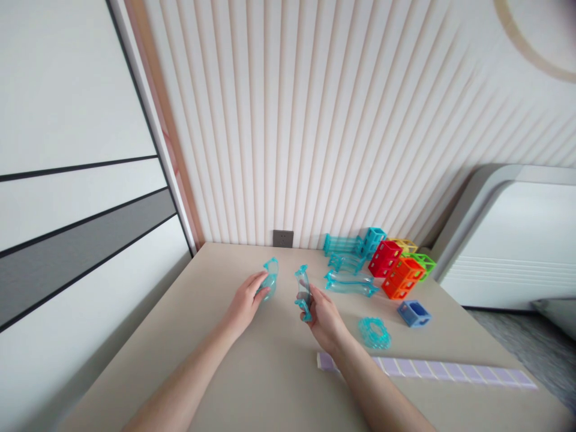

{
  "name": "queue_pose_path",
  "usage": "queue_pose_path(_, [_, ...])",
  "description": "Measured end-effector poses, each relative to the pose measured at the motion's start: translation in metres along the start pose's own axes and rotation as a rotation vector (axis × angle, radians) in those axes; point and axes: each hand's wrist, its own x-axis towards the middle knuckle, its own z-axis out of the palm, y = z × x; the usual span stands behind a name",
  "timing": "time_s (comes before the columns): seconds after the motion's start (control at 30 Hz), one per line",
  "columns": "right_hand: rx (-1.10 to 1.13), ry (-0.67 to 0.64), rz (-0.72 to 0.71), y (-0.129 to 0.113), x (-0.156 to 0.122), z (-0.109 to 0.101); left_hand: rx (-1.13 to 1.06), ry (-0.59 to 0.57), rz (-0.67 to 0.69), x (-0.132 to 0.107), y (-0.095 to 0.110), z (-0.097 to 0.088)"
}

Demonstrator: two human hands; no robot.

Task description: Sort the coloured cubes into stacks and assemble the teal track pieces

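Observation:
My left hand (248, 299) is closed round a clear teal curved track piece (270, 276), held just above the beige table (216, 360). My right hand (323, 315) grips a second teal track piece (303, 291), held upright a little to the right of the first. The two pieces are apart, with a small gap between them. Both forearms reach in from the bottom edge.
More teal track pieces (350, 282) lie to the right, with a teal ring-shaped piece (374, 333) nearer me. Red, orange, green, yellow and teal cube blocks (398, 267) stand at the back right, a blue block (414, 313) apart. A lilac strip (450, 369) lies at front right. A wall socket (282, 238) sits behind.

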Motion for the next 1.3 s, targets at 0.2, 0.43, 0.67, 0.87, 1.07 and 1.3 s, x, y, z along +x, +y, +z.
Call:
queue_pose_path(0.2, [-0.023,-0.010,-0.016,0.003,0.000,-0.001,0.001,0.015,-0.160,0.000,-0.008,0.003])
queue_pose_path(0.43, [-0.048,-0.006,-0.020,0.004,0.001,-0.001,0.046,0.065,-0.099,-0.001,-0.009,0.004])
queue_pose_path(0.67, [-0.080,0.001,-0.014,0.004,0.000,0.001,0.037,0.091,-0.101,-0.001,-0.014,0.007])
queue_pose_path(0.87, [-0.088,-0.013,-0.022,0.004,-0.001,0.001,-0.034,0.130,-0.136,-0.001,-0.008,0.006])
queue_pose_path(1.07, [-0.076,-0.026,-0.041,0.005,-0.001,0.000,-0.443,0.108,-0.407,0.003,0.014,0.000])
queue_pose_path(1.3, [-0.018,-0.071,-0.023,0.003,-0.003,0.002,-0.889,0.080,-0.645,0.002,0.045,-0.004])
